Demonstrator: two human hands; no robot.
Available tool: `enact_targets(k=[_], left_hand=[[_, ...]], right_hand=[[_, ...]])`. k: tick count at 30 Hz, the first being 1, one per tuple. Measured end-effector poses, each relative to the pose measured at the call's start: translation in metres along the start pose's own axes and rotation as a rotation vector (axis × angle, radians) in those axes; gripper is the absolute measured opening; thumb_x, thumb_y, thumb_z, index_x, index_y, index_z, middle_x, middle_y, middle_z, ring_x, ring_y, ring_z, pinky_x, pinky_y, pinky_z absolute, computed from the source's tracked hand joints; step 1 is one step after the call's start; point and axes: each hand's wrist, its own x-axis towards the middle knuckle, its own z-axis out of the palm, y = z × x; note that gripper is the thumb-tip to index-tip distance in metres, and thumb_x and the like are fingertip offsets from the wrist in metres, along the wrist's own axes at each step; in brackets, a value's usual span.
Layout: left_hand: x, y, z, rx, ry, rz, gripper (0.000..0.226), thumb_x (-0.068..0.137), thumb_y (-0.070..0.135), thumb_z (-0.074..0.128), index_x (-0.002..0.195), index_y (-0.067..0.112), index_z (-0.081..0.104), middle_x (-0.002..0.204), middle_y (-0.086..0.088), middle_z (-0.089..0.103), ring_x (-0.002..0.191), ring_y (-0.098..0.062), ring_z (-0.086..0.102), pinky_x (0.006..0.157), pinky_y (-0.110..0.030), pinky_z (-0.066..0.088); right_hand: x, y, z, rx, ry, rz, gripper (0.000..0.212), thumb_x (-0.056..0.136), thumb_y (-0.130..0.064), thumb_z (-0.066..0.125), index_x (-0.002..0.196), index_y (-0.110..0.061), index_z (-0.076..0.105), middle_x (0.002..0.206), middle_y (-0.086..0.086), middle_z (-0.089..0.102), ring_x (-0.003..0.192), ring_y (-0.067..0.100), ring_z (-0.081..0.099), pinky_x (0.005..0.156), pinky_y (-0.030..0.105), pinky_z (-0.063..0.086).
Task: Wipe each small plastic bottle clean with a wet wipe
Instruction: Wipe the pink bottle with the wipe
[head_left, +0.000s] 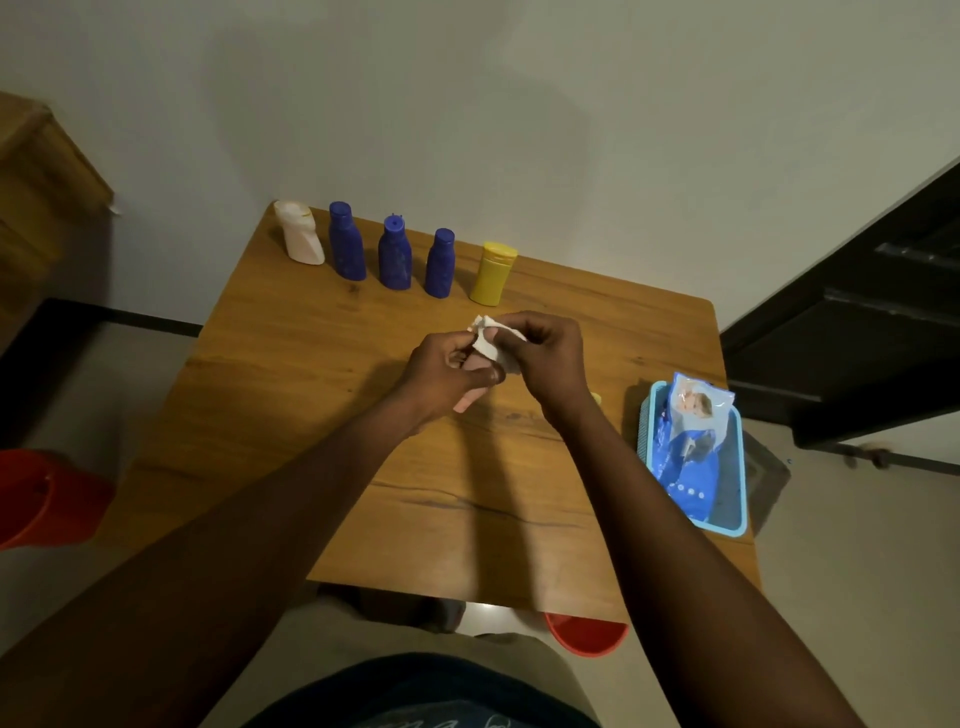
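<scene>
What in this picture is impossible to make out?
All in the head view:
- the pale bottle: mostly covered by the left hand and the wet wipe.
- a yellow thing: mostly hidden behind the wrist of the right hand.
- the wipes pack: print too blurred to read.
- a red tub: partly hidden under the table.

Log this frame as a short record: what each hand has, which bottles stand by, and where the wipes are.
left: left hand grips a pale bottle above the table
right: right hand pinches a wet wipe against that bottle
standing by: white bottle, three blue bottles, yellow bottle, in a row at the far edge
wipes: wipes pack in a blue tray, table's right side
</scene>
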Motion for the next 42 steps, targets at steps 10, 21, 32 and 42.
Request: enact_targets(k=[10,21,32,42], left_hand=[[0.004,0.001,0.010,-0.244,0.125,-0.034,0.042,0.088,0.010,0.075,0.129,0.015,0.067,0.118,-0.001,0.072,0.109,-0.016,0.069,0.090,-0.033,0.060],[0.019,0.012,0.011,-0.451,0.217,-0.108,0.040,0.089,0.017,0.076,0.127,0.017,0.064,0.128,-0.005,0.065,0.116,-0.020,0.064,0.086,-0.035,0.060],[0.029,0.021,0.029,-0.204,0.106,-0.044,0.045,0.085,0.013,0.079,0.128,0.016,0.065,0.117,0.003,0.071,0.108,-0.008,0.067,0.086,-0.021,0.056],[0.036,-0.012,0.052,-0.014,0.009,-0.030,0.042,0.074,0.002,0.085,0.112,0.017,0.074,0.111,0.000,0.073,0.108,-0.015,0.067,0.077,-0.016,0.055]], right_hand=[[-0.017,0.012,0.007,0.495,0.190,0.307,0.019,0.097,-0.009,0.066,0.111,0.003,0.073,0.096,0.016,0.074,0.081,0.022,0.066,0.070,0.036,0.058],[-0.054,0.047,0.020,0.356,0.128,0.325,0.014,0.090,-0.004,0.074,0.103,0.002,0.077,0.094,0.021,0.077,0.082,0.026,0.071,0.079,0.044,0.056],[-0.071,0.055,0.017,0.344,0.269,0.408,0.010,0.087,-0.006,0.077,0.096,-0.003,0.078,0.094,0.014,0.078,0.084,0.026,0.073,0.075,0.046,0.060],[-0.077,0.055,-0.022,0.212,0.481,0.281,0.012,0.086,0.001,0.069,0.092,-0.006,0.076,0.085,0.005,0.076,0.075,0.009,0.066,0.070,0.025,0.053]])
